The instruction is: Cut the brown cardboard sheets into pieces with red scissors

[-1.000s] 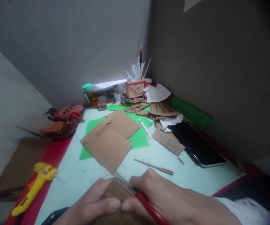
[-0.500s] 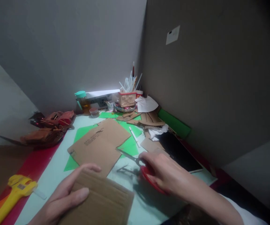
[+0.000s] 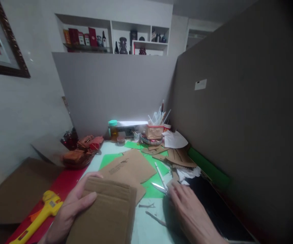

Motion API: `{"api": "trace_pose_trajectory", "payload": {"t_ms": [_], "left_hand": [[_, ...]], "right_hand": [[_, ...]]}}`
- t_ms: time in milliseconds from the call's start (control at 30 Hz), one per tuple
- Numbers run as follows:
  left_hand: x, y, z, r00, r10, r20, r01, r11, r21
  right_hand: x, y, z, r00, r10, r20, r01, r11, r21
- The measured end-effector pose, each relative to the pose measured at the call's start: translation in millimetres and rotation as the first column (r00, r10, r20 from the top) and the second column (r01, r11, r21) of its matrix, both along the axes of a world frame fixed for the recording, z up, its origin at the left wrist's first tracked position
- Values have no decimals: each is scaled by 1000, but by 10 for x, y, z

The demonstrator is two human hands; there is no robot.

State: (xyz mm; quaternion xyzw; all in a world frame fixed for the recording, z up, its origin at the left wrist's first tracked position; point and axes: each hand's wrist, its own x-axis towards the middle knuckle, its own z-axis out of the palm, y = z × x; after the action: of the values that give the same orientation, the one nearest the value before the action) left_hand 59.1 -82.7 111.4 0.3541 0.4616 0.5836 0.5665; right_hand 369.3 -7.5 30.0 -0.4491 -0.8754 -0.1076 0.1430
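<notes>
My left hand point(image 3: 77, 203) grips a piece of brown corrugated cardboard point(image 3: 103, 210), thumb on top and fingers behind its left edge. Over the right part of the table, my right hand point(image 3: 187, 206) is closed around the scissors point(image 3: 160, 188). Only their metal blades show, pointing left; the handles are hidden under the hand. Beyond the cardboard piece lies a larger flat cardboard sheet point(image 3: 131, 169) with printing, on top of green paper point(image 3: 153, 190). A white pen point(image 3: 161, 175) rests just past the blades. Two small twigs point(image 3: 155, 218) lie between my hands.
A yellow glue gun point(image 3: 41, 213) lies at the left on a red surface. Toward the back stand a jar with a turquoise lid point(image 3: 113, 130) and a box of white sticks point(image 3: 154, 131). Cardboard scraps point(image 3: 180, 157) and a black panel point(image 3: 215, 206) are on the right, beside grey partitions point(image 3: 121, 84).
My view has tilted up, bringing shelves and a picture frame into sight. The scissors have turned over toward the right with my right hand, and their red handles no longer show. Left hand keeps the cardboard.
</notes>
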Motion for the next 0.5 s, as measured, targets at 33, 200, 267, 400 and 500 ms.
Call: {"api": "trace_pose_trajectory", "payload": {"t_ms": [33,200,267,400,500], "left_hand": [[-5,11,-5,999,34,5,-34,999,9],[-68,152,-90,978,206,26,-207,976,65],[-129,221,-147,950,310,29,-311,946,89],[-274,325,-260,843,538,23,-536,834,130],[-363,370,-310,757,652,50,-653,750,108]], "right_hand": [[-57,-20,-46,997,72,7,-72,997,25],[-324,-122,-324,928,370,45,-372,923,95],[-331,-154,-374,907,418,47,-420,901,107],[-214,-253,-302,879,477,18,-478,877,59],[-120,-353,-169,872,489,-19,-489,872,-11]]}}
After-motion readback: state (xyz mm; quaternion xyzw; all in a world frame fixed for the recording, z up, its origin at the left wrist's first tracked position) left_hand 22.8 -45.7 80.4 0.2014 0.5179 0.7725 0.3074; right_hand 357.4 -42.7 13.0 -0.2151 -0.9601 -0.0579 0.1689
